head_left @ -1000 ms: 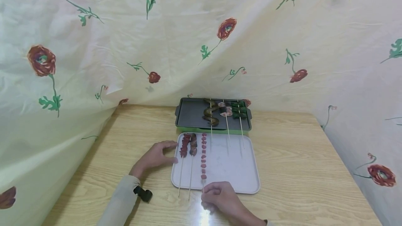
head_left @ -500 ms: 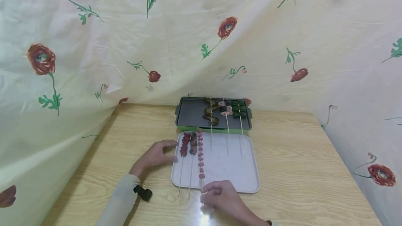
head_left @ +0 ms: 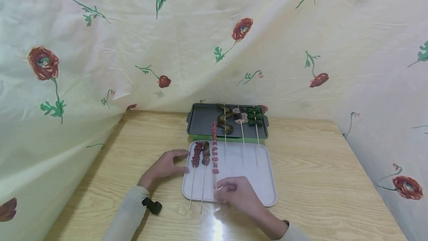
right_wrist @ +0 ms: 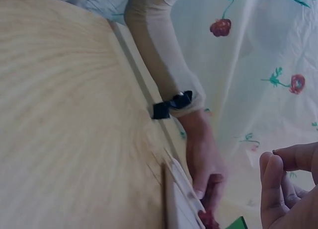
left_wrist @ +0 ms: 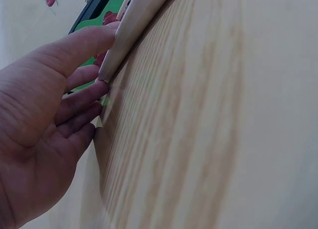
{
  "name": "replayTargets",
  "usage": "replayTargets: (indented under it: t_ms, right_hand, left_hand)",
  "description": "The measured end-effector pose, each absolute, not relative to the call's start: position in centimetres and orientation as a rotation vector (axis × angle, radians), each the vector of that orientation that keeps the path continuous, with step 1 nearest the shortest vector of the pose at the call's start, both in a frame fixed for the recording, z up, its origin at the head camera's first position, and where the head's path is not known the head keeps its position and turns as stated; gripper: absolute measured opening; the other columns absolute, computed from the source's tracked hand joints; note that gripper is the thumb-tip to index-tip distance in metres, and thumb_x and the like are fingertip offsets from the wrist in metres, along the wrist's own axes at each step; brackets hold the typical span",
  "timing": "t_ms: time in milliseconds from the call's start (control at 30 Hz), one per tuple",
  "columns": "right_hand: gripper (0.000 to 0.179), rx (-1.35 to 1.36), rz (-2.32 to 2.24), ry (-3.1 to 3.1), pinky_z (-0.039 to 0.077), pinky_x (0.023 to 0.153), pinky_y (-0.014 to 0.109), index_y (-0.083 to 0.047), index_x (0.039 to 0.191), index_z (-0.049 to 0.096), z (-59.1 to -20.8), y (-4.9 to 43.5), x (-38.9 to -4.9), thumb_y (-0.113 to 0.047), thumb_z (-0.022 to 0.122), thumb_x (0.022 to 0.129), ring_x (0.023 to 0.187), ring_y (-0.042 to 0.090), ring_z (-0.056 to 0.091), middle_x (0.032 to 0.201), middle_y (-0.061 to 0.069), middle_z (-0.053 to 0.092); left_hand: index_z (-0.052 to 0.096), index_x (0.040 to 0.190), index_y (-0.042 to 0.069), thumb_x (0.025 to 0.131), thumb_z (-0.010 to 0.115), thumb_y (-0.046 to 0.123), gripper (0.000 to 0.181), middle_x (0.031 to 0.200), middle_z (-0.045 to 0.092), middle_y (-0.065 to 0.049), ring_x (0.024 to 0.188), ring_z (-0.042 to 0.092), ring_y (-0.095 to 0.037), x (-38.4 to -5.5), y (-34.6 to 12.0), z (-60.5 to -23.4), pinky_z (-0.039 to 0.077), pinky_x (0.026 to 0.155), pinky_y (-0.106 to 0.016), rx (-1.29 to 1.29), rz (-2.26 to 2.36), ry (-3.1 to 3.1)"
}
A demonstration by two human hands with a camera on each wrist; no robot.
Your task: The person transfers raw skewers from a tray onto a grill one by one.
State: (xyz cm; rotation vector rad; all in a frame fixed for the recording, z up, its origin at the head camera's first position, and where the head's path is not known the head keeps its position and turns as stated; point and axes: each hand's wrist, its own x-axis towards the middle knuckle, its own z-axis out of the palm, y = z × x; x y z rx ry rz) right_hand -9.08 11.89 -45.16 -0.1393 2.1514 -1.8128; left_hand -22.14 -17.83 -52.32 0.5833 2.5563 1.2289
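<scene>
My right hand (head_left: pixel 239 196) pinches the bare end of a skewer (head_left: pixel 215 153) threaded with small pink-red meat pieces. The skewer's tip reaches over the front edge of the dark griddle pan (head_left: pixel 204 122), its lower part above the pale tray (head_left: pixel 247 181). In the right wrist view the thumb and fingers of this hand (right_wrist: pixel 293 184) meet at the stick's end. With fingers and thumb spread, my left hand (head_left: pixel 165 168) touches the tray's left rim. A dark red meat skewer (head_left: pixel 197 154) and a brownish skewer (head_left: pixel 206 153) lie side by side at the tray's left.
On the griddle's right half lie a prawn skewer (head_left: pixel 224 119), a skewer with pinkish-and-dark pieces (head_left: pixel 240 116) and a skewer of green pieces (head_left: pixel 255 117); their sticks jut over the tray. A flowered cloth (head_left: pixel 200 47) hangs behind the wooden table (head_left: pixel 311 166).
The right hand has carried the pink-red meat skewer slightly left, then forward from the tray, so its tip overlaps the griddle. My left hand stays in place.
</scene>
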Motion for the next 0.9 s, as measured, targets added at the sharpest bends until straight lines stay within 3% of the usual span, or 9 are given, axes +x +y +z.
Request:
replayTargets:
  t_ms: [200,900]
  right_hand:
    - [0.029,-0.164,-1.813,2.182,0.060,0.055,0.030,0.010,0.106,0.071,-44.1,11.8,-11.0,-0.009,0.078,0.086,0.063,0.022,0.069,0.075,0.011,0.074]
    - [0.025,-0.126,-1.818,2.238,0.063,0.063,0.030,0.006,0.111,0.073,-42.9,11.0,-18.3,-0.011,0.072,0.092,0.077,0.017,0.072,0.091,0.012,0.078]
  left_hand:
    - [0.061,0.143,0.017,0.082,0.086,0.040,0.070,0.149,0.057,-0.004,0.143,0.047,-0.028,-22.2,-17.9,-52.3,0.037,0.121,-0.048,0.586,1.239,2.547]
    - [0.062,0.142,0.020,0.081,0.087,0.039,0.068,0.148,0.058,0.000,0.142,0.047,-0.025,-22.5,-17.9,-52.8,0.039,0.120,-0.046,0.574,1.228,2.552]
